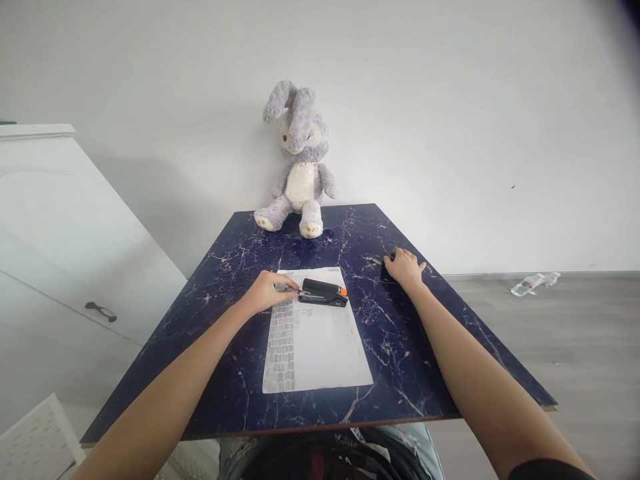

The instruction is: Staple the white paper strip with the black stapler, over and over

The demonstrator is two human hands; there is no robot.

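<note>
A black stapler [324,293] with an orange tip lies on a sheet of paper [330,347]. My left hand [270,291] is closed at the stapler's left end, thumb and fingers pinched on a silvery part there. Off to the right, my right hand [406,267] rests on the table with its fingers curled down over a small dark thing, mostly hidden beneath them. A small greyish piece [377,262] lies just left of those fingertips. The paper carries a printed grey pattern along its left side.
A grey plush rabbit [303,180] sits at the far edge of the dark blue marbled table [320,410], against the wall. To the left stands a white cabinet [75,247]. A clear plastic item [534,285] lies on the floor at right.
</note>
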